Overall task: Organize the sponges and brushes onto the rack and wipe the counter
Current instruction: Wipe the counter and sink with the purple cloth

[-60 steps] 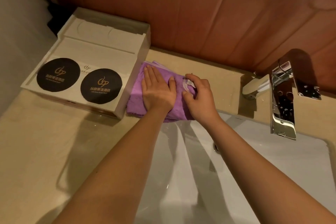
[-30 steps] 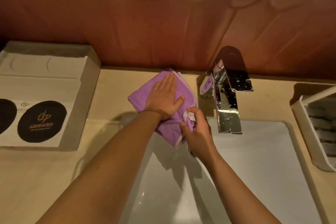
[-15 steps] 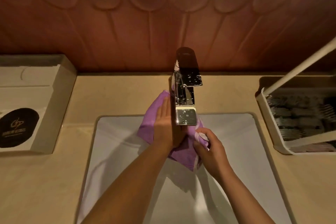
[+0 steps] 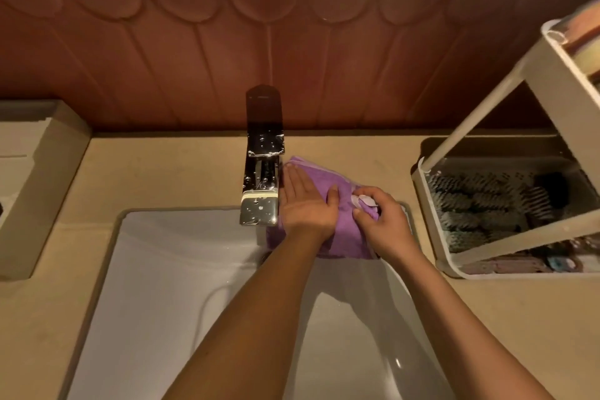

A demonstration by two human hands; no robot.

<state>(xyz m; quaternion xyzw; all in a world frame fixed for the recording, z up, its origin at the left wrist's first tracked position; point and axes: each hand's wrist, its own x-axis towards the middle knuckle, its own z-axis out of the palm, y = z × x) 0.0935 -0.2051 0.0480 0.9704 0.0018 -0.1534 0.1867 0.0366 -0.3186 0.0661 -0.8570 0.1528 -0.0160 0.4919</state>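
Wiping beside the tap (image 4: pixel 261 185), a flat, open left hand (image 4: pixel 306 201) presses the purple cloth (image 4: pixel 349 230) on the surface (image 4: pixel 357 153) while the right hand (image 4: pixel 381 221) pinches its corner. Steady pressure and overlapping strokes toward the rack (image 4: pixel 428 204) should serve best.

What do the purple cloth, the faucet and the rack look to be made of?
Purple cloth: soft napped fabric, likely microfibre, matte and folding under both hands. Faucet: polished chrome-look metal, mirror reflections, water beads. Rack: probably plastic, smooth pale moulded edges.
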